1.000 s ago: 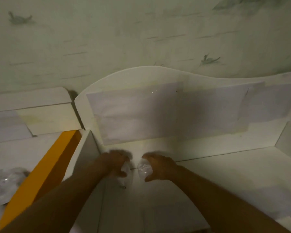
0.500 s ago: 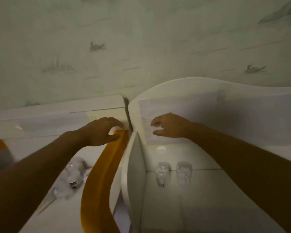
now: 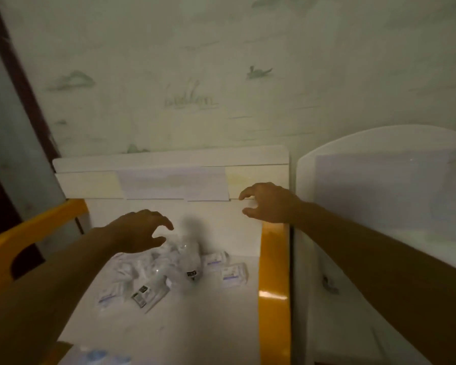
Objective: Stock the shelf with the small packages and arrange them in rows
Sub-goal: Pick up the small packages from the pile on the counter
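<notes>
**Above the pile, both hands empty**

Over the heap, the left hand (image 3: pixel 140 231) hovers with fingers loosely spread, holding nothing. The right hand (image 3: pixel 270 202), likewise empty and relaxed, hangs near the orange rail (image 3: pixel 273 280). Small packages (image 3: pixel 184 262) lie jumbled on the white surface (image 3: pixel 195 325) below.

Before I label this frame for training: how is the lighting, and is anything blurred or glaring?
Head view: dim, greenish light; the pile of small packages is soft and smeared; left hand casts a dark shadow; a bright glare spot sits on the orange rail; wide-angle bending at the edges.
</notes>
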`<state>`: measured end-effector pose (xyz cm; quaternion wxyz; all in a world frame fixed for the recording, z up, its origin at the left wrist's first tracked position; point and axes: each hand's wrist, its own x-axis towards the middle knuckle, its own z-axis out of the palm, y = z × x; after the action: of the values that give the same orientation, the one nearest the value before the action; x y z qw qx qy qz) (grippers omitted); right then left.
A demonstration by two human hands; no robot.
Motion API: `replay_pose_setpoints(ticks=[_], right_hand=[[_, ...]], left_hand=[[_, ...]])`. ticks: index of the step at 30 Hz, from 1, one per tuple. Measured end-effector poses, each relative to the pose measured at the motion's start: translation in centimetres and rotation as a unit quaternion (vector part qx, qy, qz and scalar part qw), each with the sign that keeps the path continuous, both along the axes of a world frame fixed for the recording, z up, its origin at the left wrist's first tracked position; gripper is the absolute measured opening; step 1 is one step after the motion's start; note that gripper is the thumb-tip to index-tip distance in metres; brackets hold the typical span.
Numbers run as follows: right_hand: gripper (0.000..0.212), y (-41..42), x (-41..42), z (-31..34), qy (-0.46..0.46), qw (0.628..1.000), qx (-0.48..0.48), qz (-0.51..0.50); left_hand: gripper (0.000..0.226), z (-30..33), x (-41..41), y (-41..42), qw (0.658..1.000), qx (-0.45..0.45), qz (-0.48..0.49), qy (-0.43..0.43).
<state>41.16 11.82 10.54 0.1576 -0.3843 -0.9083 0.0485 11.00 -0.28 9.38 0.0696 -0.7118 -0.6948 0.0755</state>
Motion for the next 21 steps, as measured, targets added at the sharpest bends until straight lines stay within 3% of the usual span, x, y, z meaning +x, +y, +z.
replay_pose_setpoints(ticks=[4,10,17,21], right_hand=[[0.043,-2.7,-6.2,-0.5,-0.074,0.997,0.009,-0.001],[0.041,-5.6,-11.9,-1.3,-0.104,0.994,-0.001,-0.022],[0.043,-5.4,-17.8,-4.1,-0.142,0.988,-0.055,-0.037],[0.045,-4.0,-20.1,-6.4,-0.150,0.983,-0.093,-0.045]], left_hand=[[0.038,-2.6,-7.5,-3.5,0.999,-0.032,0.018,-0.018],[0.037,-6.0,-15.0,-6.2,0.995,-0.059,0.030,-0.075],[0.040,-9.1,-17.2,-5.3,0.986,-0.064,0.025,-0.152],[0.041,-10.4,-16.9,-4.2,0.985,-0.083,-0.001,-0.149]])
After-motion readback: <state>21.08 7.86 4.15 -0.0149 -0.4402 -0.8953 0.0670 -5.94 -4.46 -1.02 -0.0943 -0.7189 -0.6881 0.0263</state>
